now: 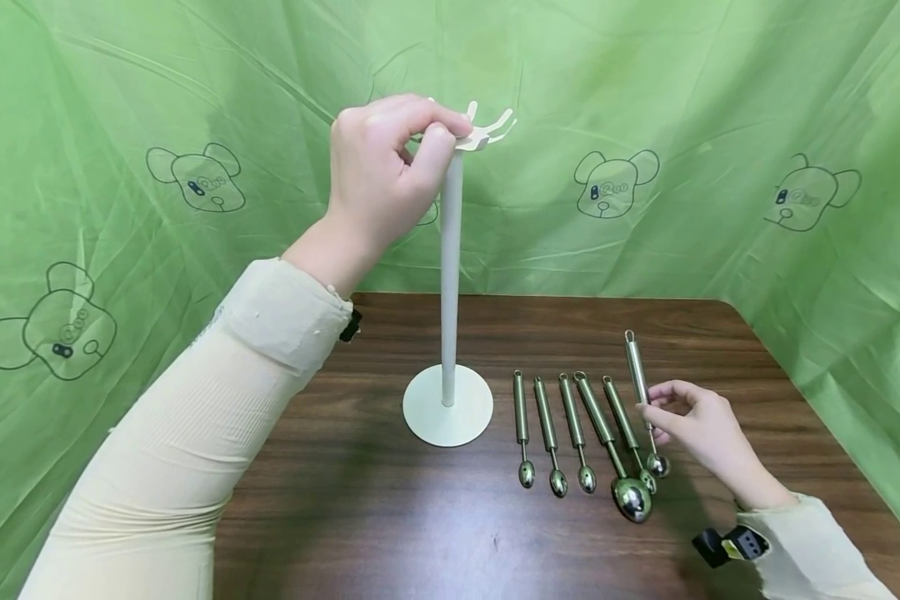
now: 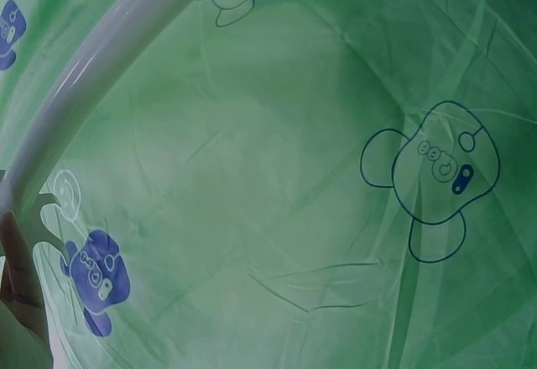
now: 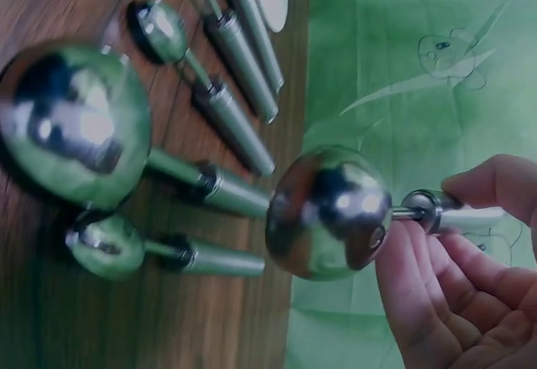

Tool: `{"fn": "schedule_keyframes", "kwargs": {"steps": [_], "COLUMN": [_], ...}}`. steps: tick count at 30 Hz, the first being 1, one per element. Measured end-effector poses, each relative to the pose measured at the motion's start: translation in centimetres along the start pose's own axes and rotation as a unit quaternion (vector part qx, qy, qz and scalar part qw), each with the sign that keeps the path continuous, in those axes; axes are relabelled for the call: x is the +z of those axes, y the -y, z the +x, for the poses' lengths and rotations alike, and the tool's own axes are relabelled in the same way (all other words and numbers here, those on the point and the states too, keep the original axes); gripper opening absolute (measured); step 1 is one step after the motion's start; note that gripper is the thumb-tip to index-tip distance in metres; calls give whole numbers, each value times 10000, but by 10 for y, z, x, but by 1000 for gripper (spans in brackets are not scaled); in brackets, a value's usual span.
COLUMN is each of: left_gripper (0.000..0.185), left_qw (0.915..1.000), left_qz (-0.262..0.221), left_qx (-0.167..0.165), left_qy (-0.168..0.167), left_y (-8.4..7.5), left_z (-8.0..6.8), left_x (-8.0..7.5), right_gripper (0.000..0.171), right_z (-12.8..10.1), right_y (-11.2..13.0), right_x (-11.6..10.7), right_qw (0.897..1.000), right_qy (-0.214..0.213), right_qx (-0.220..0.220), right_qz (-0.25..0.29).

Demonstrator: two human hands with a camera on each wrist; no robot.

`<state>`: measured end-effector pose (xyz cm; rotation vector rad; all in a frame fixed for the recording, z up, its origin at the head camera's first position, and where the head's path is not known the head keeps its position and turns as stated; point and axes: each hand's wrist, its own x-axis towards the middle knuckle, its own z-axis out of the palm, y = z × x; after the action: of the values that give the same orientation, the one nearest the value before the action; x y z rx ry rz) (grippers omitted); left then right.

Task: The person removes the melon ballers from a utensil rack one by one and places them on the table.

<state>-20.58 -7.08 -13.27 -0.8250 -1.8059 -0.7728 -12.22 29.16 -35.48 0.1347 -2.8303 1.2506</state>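
Observation:
A white stand rises from a round base, with curved hooks spread at its top. My left hand pinches the hooked top between thumb and forefinger; the left wrist view shows the pole and a few fingertips at the edge. Between thumb and fingers, my right hand holds a metal melon baller by the lower handle, ring end up and tilted. Its round bowl faces the right wrist camera. Just left of it lie a slim melon baller and a larger round-bowled scoop.
Three more small metal scoops lie side by side between the stand's base and the large scoop, bowls toward me. Green cloth printed with bear heads hangs behind and at both sides of the brown wooden table.

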Motion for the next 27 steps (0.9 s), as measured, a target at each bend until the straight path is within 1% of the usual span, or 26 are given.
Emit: {"fn": "schedule_keyframes", "kwargs": {"steps": [6, 11, 17, 21, 24, 27], "left_gripper": [34, 34, 34, 34, 34, 34], "left_qw": [10000, 10000, 10000, 10000, 10000, 10000], "left_qz": [29, -20, 2, 32, 32, 32], "left_qx": [-25, -5, 19, 33, 18, -10], "left_qy": [17, -11, -19, -13, 6, 14], "left_y": [-1, -1, -1, -2, -2, -2], "left_z": [-1, -1, -2, -2, -2, -2], "left_x": [0, 1, 1, 0, 0, 0], "right_gripper": [31, 33, 32, 33, 33, 33], "right_z": [4, 8, 12, 13, 15, 16], "right_y": [-13, -25, -40, -49, -53, -56], "right_x": [-1, 0, 4, 7, 8, 8], "right_qw": [9985, 9957, 9927, 9899, 9881, 9870], "right_qy": [332, 566, 746, 891, 977, 1031], "right_qx": [372, 680, 907, 1021, 1027, 1039], "right_qz": [-240, -261, -259, -410, -597, -661]}}
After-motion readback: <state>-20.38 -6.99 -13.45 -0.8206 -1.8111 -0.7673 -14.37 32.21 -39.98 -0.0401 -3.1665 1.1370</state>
